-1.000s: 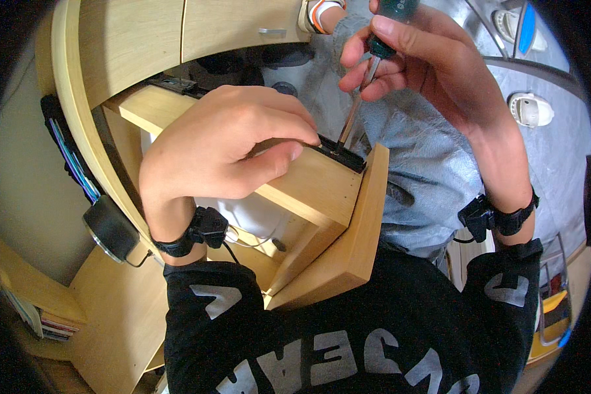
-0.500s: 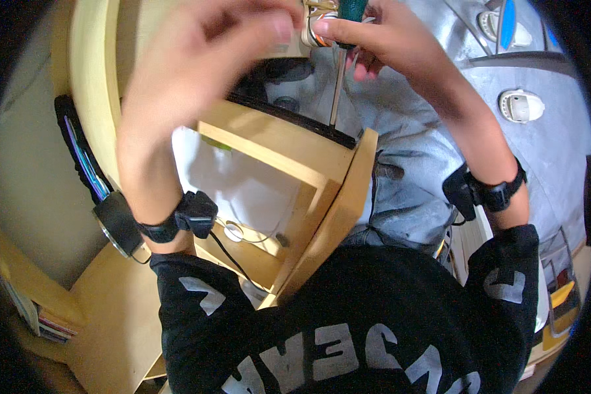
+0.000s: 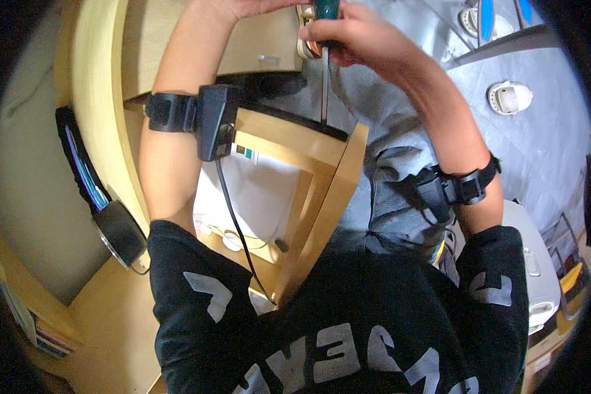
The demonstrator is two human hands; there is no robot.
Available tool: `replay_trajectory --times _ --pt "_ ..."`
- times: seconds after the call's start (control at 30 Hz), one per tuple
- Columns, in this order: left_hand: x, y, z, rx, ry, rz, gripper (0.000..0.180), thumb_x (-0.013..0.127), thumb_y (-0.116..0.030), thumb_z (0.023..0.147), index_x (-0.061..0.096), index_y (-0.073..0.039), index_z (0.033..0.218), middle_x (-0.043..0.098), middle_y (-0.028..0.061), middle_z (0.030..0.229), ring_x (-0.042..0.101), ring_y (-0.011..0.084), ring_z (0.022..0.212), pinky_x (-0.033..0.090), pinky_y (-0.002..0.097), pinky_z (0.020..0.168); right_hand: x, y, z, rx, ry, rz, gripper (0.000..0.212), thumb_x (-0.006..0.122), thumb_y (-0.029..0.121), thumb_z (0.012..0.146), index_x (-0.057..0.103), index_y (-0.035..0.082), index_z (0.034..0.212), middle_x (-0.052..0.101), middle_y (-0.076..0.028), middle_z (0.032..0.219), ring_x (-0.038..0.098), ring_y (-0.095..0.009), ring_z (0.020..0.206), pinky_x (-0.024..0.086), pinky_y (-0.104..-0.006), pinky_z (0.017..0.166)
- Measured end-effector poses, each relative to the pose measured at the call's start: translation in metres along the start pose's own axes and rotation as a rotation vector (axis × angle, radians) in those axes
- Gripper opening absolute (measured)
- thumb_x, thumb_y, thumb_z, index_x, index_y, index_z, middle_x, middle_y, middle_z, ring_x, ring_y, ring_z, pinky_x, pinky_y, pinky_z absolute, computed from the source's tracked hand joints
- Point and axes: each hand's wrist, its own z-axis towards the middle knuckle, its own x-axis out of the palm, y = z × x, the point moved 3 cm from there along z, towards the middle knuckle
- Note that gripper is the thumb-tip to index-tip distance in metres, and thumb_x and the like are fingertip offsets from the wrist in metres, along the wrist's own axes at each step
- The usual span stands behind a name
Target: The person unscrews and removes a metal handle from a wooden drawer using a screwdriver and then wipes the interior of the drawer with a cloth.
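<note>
My right hand [image 3: 348,34] is closed around the dark green handle of a screwdriver [image 3: 324,85], thumb across its front. The metal shaft points down, and its tip meets a black strip [image 3: 335,132] along the edge of a pale wooden frame [image 3: 295,148]. Just left of the handle, partly behind my thumb, is a small white and orange item [image 3: 303,49] whose kind I cannot make out. My left hand [image 3: 259,5] reaches toward the top of the handle at the upper picture edge. Its fingers are largely cut off there.
A wooden drawer front [image 3: 210,46] with a metal handle stands beyond the frame. White clogs [image 3: 509,98] lie on the grey floor at right. A white case [image 3: 532,262] stands beside my right elbow. A black cable [image 3: 233,217] hangs from my left wrist strap.
My left hand has swung up and away to the picture's top edge, its forearm now straighter. My right hand and the screwdriver stay together, shifted slightly left in view.
</note>
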Motion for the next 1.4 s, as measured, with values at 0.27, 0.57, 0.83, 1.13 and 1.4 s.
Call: replay_trajectory --times 0.27,0.57,0.83,1.13,1.4 --pt "-0.008 0.015 0.005 -0.087 -0.154 0.171 0.034 0.062 -0.007 0.087 0.052 0.007 0.116 0.063 0.0144 0.103 0.063 0.0193 0.093 0.052 0.0313 0.084 0.003 0.006 -0.014 0.148 0.030 0.310 0.016 0.065 0.020 0.083 0.058 0.006 0.080 0.052 0.001 0.066 0.048 -0.010 0.055 0.035 -0.0231 0.050" --pt "-0.004 0.014 0.007 -0.097 -0.429 0.569 0.038 0.076 -0.027 0.079 0.060 0.003 0.096 0.063 0.0074 0.083 0.059 0.0114 0.070 0.047 0.0233 0.062 -0.002 0.012 -0.002 -0.262 -0.209 0.113 0.024 0.071 0.023 0.083 0.060 0.004 0.076 0.052 0.002 0.067 0.048 -0.007 0.063 0.038 -0.0216 0.056" --pt "-0.010 0.015 0.009 0.008 -0.261 0.203 0.024 0.062 -0.011 0.085 0.061 0.005 0.103 0.061 0.0044 0.087 0.051 0.0079 0.067 0.044 0.0191 0.066 -0.021 0.005 -0.003 -0.074 -0.093 0.158 0.023 0.063 0.007 0.084 0.059 -0.004 0.103 0.058 -0.002 0.079 0.053 -0.009 0.067 0.042 -0.0233 0.060" --pt "-0.011 0.009 0.005 -0.034 -0.305 0.222 0.028 0.062 -0.004 0.083 0.059 0.007 0.108 0.062 0.0089 0.097 0.059 0.0123 0.082 0.049 0.0219 0.077 -0.023 0.012 -0.005 -0.045 -0.077 0.240 0.015 0.061 0.005 0.083 0.058 -0.001 0.097 0.057 -0.001 0.077 0.053 -0.009 0.066 0.044 -0.0210 0.062" --pt "-0.010 0.011 0.003 -0.023 -0.294 0.365 0.033 0.066 -0.002 0.081 0.058 0.006 0.112 0.062 0.0110 0.099 0.060 0.0175 0.092 0.048 0.0267 0.087 -0.019 0.011 -0.004 -0.063 -0.059 0.257 0.012 0.061 0.006 0.083 0.058 0.001 0.094 0.056 0.000 0.075 0.053 -0.009 0.065 0.044 -0.0214 0.061"
